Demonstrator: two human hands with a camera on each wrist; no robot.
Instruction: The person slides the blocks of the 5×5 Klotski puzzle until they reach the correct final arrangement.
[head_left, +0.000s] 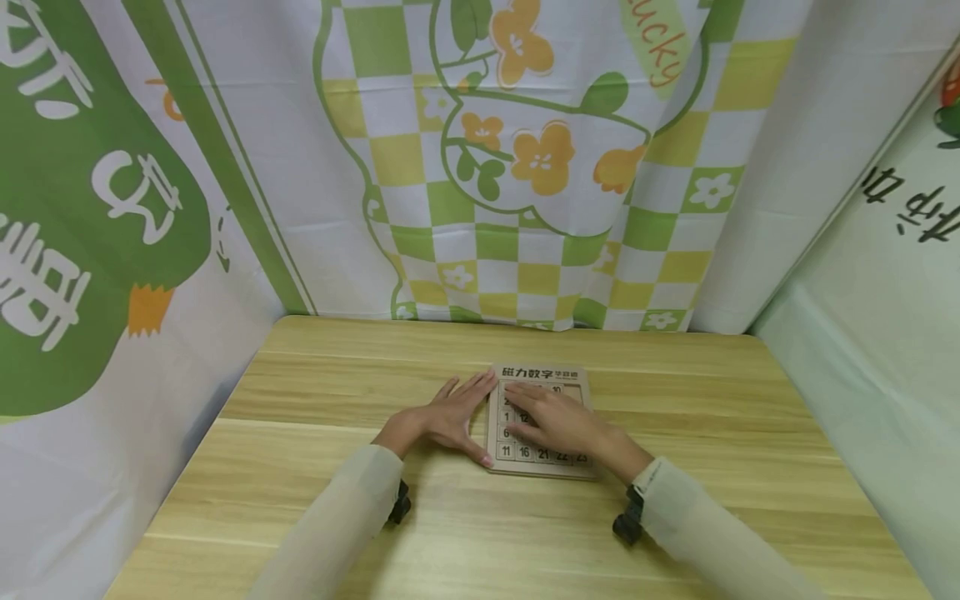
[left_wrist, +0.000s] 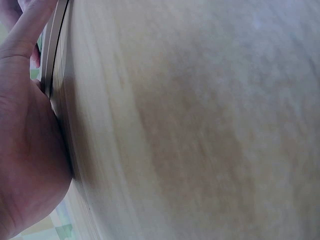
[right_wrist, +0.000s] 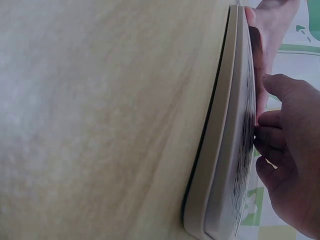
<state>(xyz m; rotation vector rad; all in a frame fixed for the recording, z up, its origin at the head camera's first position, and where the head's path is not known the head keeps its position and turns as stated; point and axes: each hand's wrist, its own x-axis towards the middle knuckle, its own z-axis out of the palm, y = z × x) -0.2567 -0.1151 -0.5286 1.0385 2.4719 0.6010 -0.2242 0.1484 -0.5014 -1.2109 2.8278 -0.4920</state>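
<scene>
A number sliding puzzle (head_left: pixel 542 374) lies flat on the table, with numbered tiles in rows and dark lettering along its top border. A gap without a tile shows near the upper right of its grid. My left hand (head_left: pixel 450 417) is spread along the puzzle's left side, thumb at the lower left corner and fingers at the upper left edge. My right hand (head_left: pixel 558 421) reaches over the grid from the right and hides many tiles. In the right wrist view, its fingertips (right_wrist: pixel 263 134) touch the tile face while the thumb stands up from it.
The wooden table (head_left: pixel 315 375) has pale plank grain and rounded back corners. Behind it hangs a checkered curtain (head_left: pixel 450 250) with flower prints, and printed cloth flanks both sides. A small black wrist camera (head_left: pixel 628 527) sits on the right cuff, another (head_left: pixel 401 504) on the left.
</scene>
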